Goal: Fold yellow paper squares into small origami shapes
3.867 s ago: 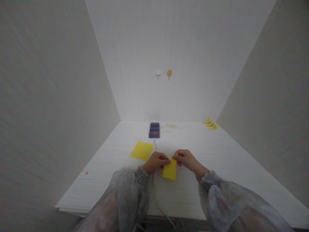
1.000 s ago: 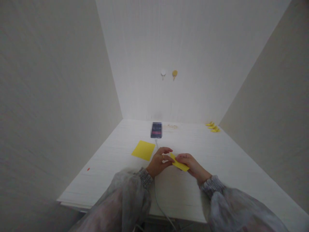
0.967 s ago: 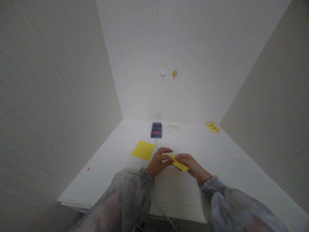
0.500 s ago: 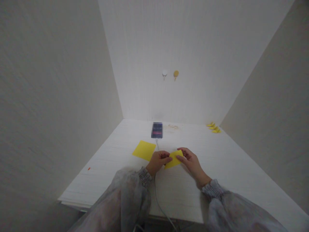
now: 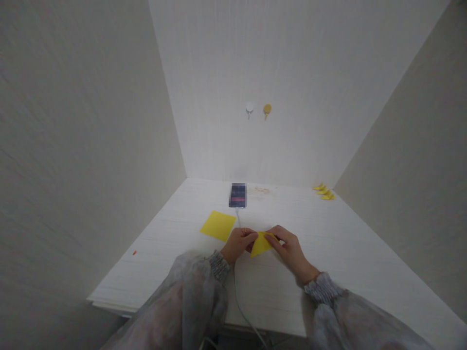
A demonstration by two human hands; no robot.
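A folded piece of yellow paper [image 5: 261,246] is held between both hands, above the white table. My left hand [image 5: 238,243] pinches its left edge between thumb and fingers, and a ring shows on one finger. My right hand [image 5: 290,248] grips the upper right part, its thumb pressed on the top face and its fingers behind. Just left of my left hand lies a flat yellow sheet [image 5: 218,225] on the table, its right corner close to a white cable [image 5: 238,216].
A phone [image 5: 238,195] with a blurred screen lies by the back wall, the cable running from it to the front edge. Several folded yellow paper pieces [image 5: 324,191] sit in the back right corner. A small red-orange bit [image 5: 134,253] lies at left. Two hooks [image 5: 267,109] hang on the wall.
The paper between my hands has shifted from a flatter, squarer outline to a pointed one. My right fingers have closed in on its upper edge. The flat sheet has stayed put.
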